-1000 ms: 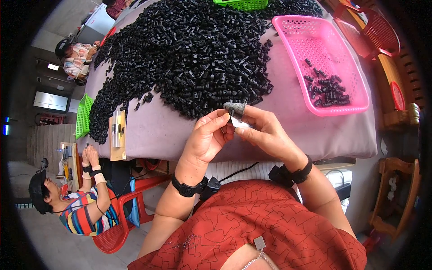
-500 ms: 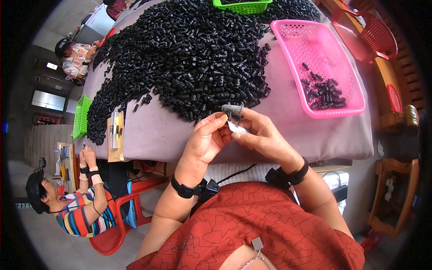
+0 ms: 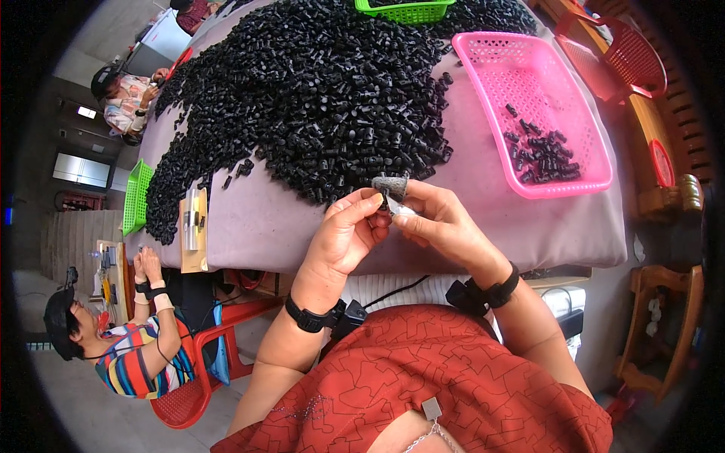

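Note:
At the table's near edge, my left hand [image 3: 343, 234] pinches a small black plastic part [image 3: 385, 202], mostly hidden by the fingers. Opposite it, my right hand [image 3: 445, 226] grips a small pale, pointed, blade-like piece [image 3: 400, 208] between thumb and fingers, its tip against or very close to the black part. A grey knitted cover [image 3: 390, 186] wraps a finger of the right hand. Just beyond both hands rises a large heap of small black cylindrical parts [image 3: 325, 98]. To the right, a pink basket [image 3: 521, 187] holds some similar black parts.
A green basket [image 3: 411, 13] stands at the far side, another green basket [image 3: 136, 198] at the left edge. A board with a metal piece [image 3: 192, 230] lies left of my hands. One person [image 3: 143, 340] sits on a red chair at left; another person [image 3: 124, 102] works farther off.
My right hand has shifted slightly, and the pale pointed piece has turned and come nearer the black part. My left hand has hardly moved. The farther person's hands have shifted.

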Demonstrator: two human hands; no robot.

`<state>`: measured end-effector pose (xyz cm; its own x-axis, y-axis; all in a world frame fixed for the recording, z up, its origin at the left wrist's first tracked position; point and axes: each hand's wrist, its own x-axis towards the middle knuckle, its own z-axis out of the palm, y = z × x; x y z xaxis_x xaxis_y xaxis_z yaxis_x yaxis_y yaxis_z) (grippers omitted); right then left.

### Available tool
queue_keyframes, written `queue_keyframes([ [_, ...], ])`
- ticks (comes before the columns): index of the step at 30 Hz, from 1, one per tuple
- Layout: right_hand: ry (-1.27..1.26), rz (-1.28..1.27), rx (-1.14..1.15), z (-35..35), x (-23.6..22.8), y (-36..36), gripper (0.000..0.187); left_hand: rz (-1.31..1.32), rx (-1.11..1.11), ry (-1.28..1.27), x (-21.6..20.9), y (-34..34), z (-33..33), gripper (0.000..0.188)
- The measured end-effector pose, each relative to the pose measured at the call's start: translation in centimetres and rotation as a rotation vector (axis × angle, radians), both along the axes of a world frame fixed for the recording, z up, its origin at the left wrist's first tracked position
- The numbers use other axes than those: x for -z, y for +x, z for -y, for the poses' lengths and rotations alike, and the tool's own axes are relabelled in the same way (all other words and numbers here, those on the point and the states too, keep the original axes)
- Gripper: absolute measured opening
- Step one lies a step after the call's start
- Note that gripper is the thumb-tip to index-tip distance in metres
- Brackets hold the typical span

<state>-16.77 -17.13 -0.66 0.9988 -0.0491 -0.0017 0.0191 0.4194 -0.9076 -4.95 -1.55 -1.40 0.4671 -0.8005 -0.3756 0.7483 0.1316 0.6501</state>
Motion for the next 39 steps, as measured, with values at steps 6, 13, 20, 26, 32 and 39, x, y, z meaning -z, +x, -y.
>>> queue_keyframes([
  [6,-0.023,0.015,-0.008,0.2,0.2,0.1,0.045,0.008,0.013,-0.005,0.0,0.2,0.1,0.009],
  [13,-0.009,0.015,0.006,-0.1,-0.4,0.1,0.045,0.039,-0.030,0.047,-0.2,0.0,0.4,0.012],
  [20,0.172,0.008,0.312,0.0,1.2,0.5,0.020,0.179,-0.055,-0.005,-2.6,0.7,2.5,0.013],
  [26,0.209,-0.018,0.391,0.3,1.4,0.5,0.012,0.589,0.166,0.032,-7.9,-0.2,11.3,0.023],
  [32,0.261,0.011,0.378,0.6,2.3,0.7,0.011,1.351,0.315,0.141,-6.5,-0.1,16.8,0.039],
  [39,0.198,0.036,0.415,0.3,3.9,1.2,0.009,2.130,0.586,0.206,-4.4,-0.5,18.6,0.059],
])
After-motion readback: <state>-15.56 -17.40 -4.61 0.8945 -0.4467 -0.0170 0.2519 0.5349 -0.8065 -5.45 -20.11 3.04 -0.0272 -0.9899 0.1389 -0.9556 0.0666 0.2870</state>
